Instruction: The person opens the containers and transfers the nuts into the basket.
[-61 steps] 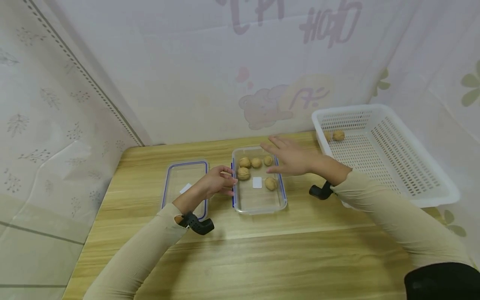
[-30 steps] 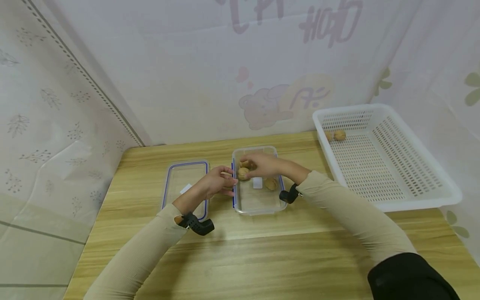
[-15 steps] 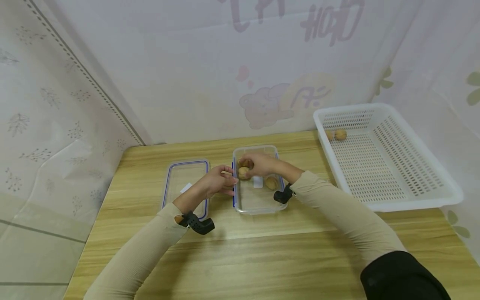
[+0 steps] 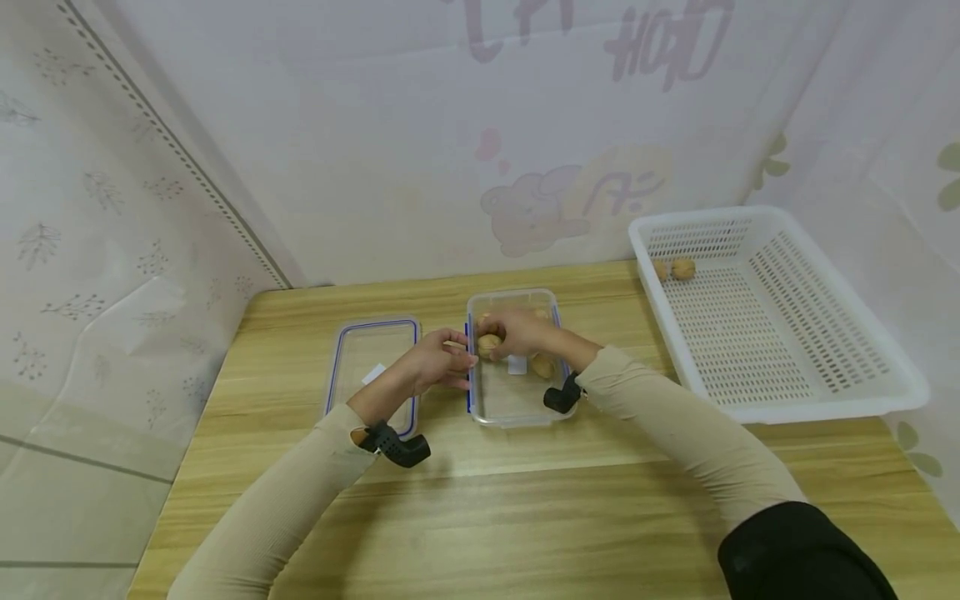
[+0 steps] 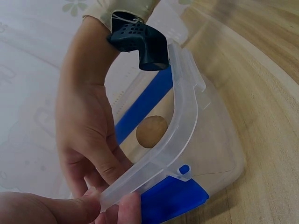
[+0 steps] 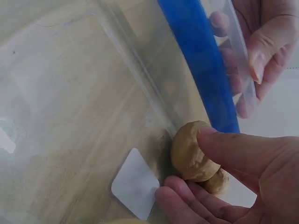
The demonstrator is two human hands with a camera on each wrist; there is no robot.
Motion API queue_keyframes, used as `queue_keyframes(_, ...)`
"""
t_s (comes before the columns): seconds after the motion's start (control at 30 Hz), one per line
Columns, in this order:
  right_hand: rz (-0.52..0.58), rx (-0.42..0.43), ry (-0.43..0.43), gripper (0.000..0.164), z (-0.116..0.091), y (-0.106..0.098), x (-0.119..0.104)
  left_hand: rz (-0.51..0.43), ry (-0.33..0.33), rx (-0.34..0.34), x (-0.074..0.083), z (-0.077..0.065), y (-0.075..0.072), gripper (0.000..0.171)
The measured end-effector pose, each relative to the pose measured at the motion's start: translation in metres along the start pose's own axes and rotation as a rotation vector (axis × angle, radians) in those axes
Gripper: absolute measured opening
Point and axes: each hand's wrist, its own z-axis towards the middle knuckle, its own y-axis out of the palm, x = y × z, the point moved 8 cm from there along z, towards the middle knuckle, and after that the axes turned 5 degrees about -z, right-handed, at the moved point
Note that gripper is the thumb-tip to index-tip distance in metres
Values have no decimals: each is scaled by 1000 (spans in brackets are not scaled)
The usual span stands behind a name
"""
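Note:
A clear plastic food container (image 4: 517, 412) with blue side clips stands on the table, several walnuts inside. My left hand (image 4: 437, 362) pinches its left rim between thumb and fingers; in the left wrist view the left thumb (image 5: 51, 209) presses on that rim. Down in the container, my right hand (image 4: 525, 332) grips a walnut (image 6: 191, 151) near the left wall, thumb on one side and fingers on the other. Behind it another walnut (image 6: 217, 182) shows partly. A walnut (image 4: 542, 365) lies by the right wall, next to a white label (image 4: 517, 364). The right hand hides the rest.
The container's lid (image 4: 372, 346), edged in blue, lies on the table (image 4: 480, 517) to the left. At the right, a white perforated basket (image 4: 750, 317) holds walnuts (image 4: 682, 268) in its far left corner. A printed curtain (image 4: 375, 167) hangs behind the table.
My right hand has come left and down from over the container's right side and now grips a walnut at the left wall. My left hand stays at the rim.

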Motion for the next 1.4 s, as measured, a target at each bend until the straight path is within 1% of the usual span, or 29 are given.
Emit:
queue_keyframes(0.27,5,15,14,40,3,3,2,10,-1,4,1,-1,0,42)
queue_keyframes(0.43,33,5,22,38,3,4,3,4,1,4,0,-1,0,42)
queue_keyframes(0.57,32,-6,24,39,1,2,2,3,4,1,1,-1,0,43)
queue_keyframes(0.73,32,-17,16,42,-3,-3,-1,5,4,1,1,-1,0,44)
queue_keyframes(0.97,114,-22,8,42,-8,-11,-2,13,-1,10,1,-1,-1,45)
queue_keyframes(1.07,126,-17,3,40,-9,-16,-1,16,-1,8,2,-1,-1,46)
queue_keyframes(1.23,106,-4,-22,37,-12,-26,-3,11,-4,8,1,0,-1,46)
queue_keyframes(1.4,88,31,-24,39,-21,-39,-7,13,-9,12,0,1,-2,45)
